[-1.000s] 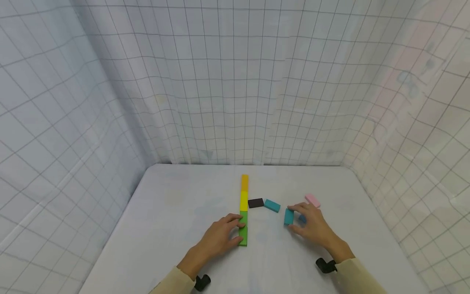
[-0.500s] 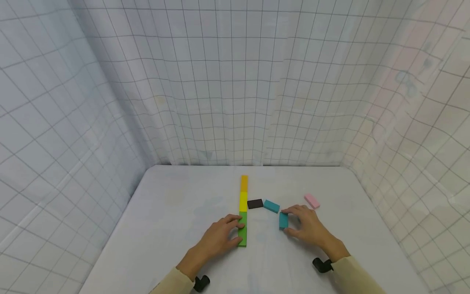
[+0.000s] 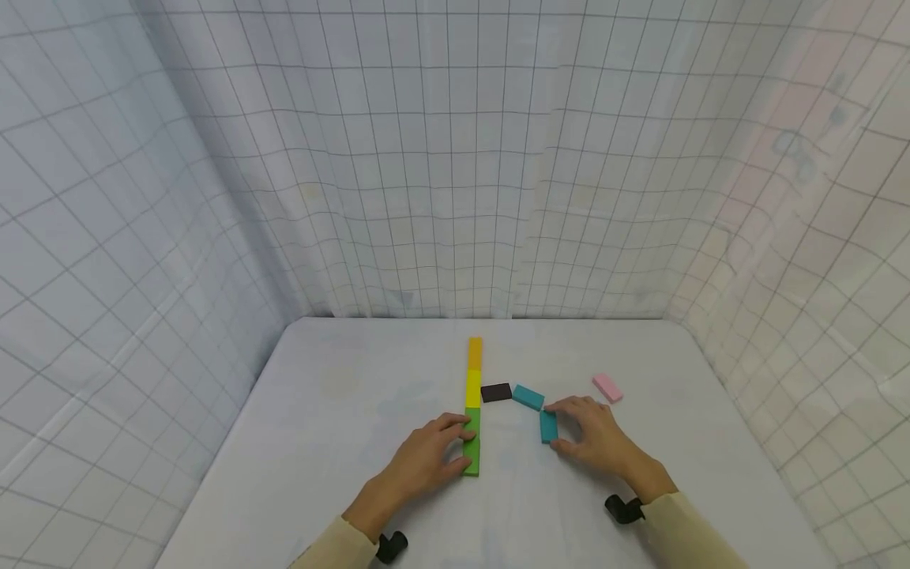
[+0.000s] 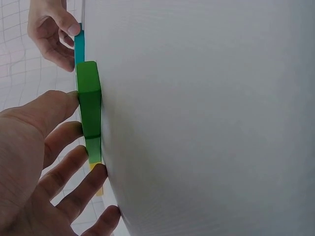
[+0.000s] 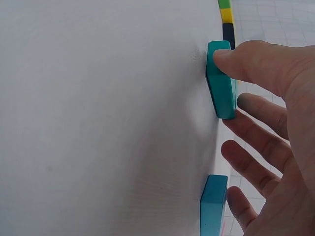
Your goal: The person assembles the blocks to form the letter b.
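Observation:
On the white table, my left hand (image 3: 425,457) rests its fingertips and thumb along the near side of two green blocks (image 3: 472,446), which lie end to end. They continue a straight line with a yellow block (image 3: 473,389) and an orange block (image 3: 475,353). My right hand (image 3: 600,438) pinches a flat teal block (image 3: 549,427) between thumb and fingers, the block lying on the table. Its far end is close to another teal block (image 3: 528,397), which slants from a black block (image 3: 496,393) beside the yellow one. A blue block (image 5: 213,204) lies under my right hand's outer fingers.
A pink block (image 3: 607,388) lies beyond my right hand. White gridded curtains (image 3: 455,237) hang behind the table and on both sides. Black wrist devices (image 3: 623,510) sit at both sleeves.
My right hand has slid the teal block left and slightly nearer, up beside the slanting teal block. It now covers the blue block in the head view. My left hand has stayed put.

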A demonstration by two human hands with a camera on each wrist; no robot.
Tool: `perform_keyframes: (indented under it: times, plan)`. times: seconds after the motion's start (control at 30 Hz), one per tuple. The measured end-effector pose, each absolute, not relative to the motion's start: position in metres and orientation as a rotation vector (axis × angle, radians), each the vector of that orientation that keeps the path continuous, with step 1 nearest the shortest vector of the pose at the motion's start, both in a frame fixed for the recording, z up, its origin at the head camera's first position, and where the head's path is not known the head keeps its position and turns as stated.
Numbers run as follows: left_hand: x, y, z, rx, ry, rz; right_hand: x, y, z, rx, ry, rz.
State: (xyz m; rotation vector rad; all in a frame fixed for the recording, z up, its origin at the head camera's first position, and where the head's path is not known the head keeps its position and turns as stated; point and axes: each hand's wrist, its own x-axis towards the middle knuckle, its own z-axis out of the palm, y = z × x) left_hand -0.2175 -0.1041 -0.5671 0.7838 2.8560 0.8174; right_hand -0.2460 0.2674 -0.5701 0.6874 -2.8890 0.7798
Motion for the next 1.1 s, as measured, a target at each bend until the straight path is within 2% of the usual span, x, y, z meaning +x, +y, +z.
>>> perform_keyframes:
  times: [1.1]
  plan:
    - [-0.212,-0.102,-0.557,0.824,2.874,0.838,-0.248,0.268,-0.573,0.69,-2.891,0.77]
